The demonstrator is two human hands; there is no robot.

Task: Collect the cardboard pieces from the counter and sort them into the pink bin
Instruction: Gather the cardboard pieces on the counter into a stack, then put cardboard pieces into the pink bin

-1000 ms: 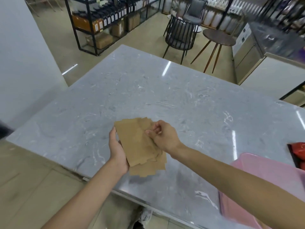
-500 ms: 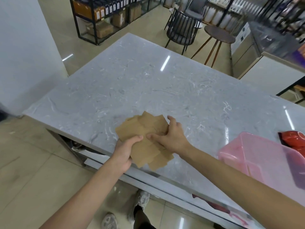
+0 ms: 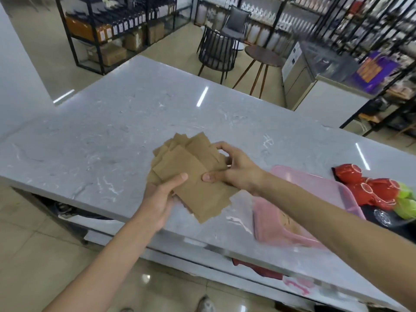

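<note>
A fanned stack of brown cardboard pieces [image 3: 191, 174] is held just above the grey marble counter [image 3: 108, 140] near its front edge. My left hand [image 3: 161, 199] grips the stack from below and the left, thumb on top. From the right side my right hand [image 3: 236, 170] clasps the same stack, fingers curled over its far edge. The pink bin [image 3: 315, 190] stands on the counter to the right, partly hidden behind my right forearm; something brown shows inside it.
A red and green bag [image 3: 378, 190] lies at the counter's right end beyond the bin. Past the counter stand a black chair [image 3: 216, 50], a round side table [image 3: 263, 57] and black shelving [image 3: 117, 28]. The counter's front edge runs below my hands.
The view has shifted right, bringing the bin and the red bag fully into sight. The stack has moved right, closer to the bin, still held in both hands.
</note>
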